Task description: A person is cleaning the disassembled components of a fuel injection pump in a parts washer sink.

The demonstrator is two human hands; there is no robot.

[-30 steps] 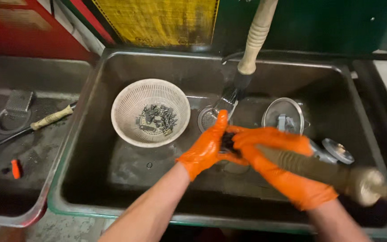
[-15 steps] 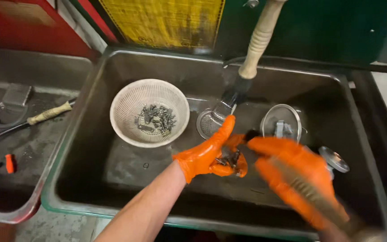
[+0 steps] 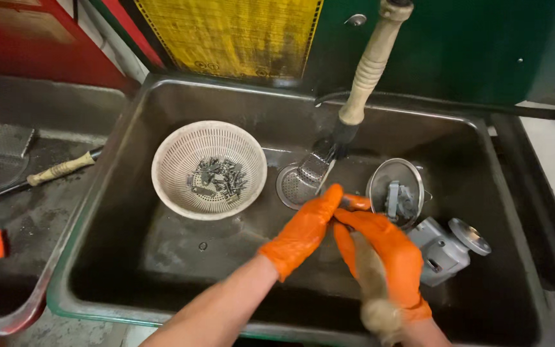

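Down in the dark parts-washing sink (image 3: pixel 162 257), both orange-gloved hands meet: the right hand (image 3: pixel 380 257) grips a blurred brush handle (image 3: pixel 370 283), while the left hand (image 3: pixel 303 231) curls round something small at its fingertips, too hidden to name. Just beyond, a grey metal housing (image 3: pixel 441 250) lies unattended, and a small metal strainer (image 3: pixel 394 193) holds a grey part. Farther back, the white plastic basket (image 3: pixel 208 168) carries a heap of small metal pieces beside the nozzle hose (image 3: pixel 370 64).
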